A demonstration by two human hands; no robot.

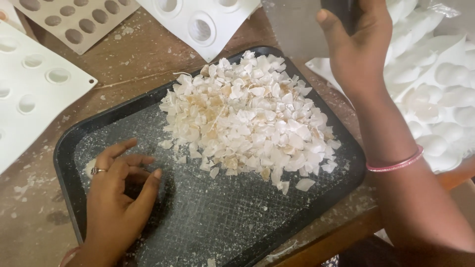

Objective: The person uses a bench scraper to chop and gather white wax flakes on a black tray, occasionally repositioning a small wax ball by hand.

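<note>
One tray (pixel 69 148), one chip pile (pixel 252 118), three moulds (pixel 34 89), two hands.

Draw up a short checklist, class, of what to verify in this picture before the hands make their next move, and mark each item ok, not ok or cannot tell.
1. Black tray lies flat on the wooden table: ok.
2. Pile of white broken pieces sits inside the tray's rim: ok.
3. Left hand rests on the bare, dusty part of the tray, apart from the pile: ok.
4. Right hand has a firm grip on the flat blade-like tool: cannot tell, the handle is cut off by the frame.
5. Table free of crumbs: not ok, white bits are scattered about.
6. White moulds clear of the tray: ok.
</note>
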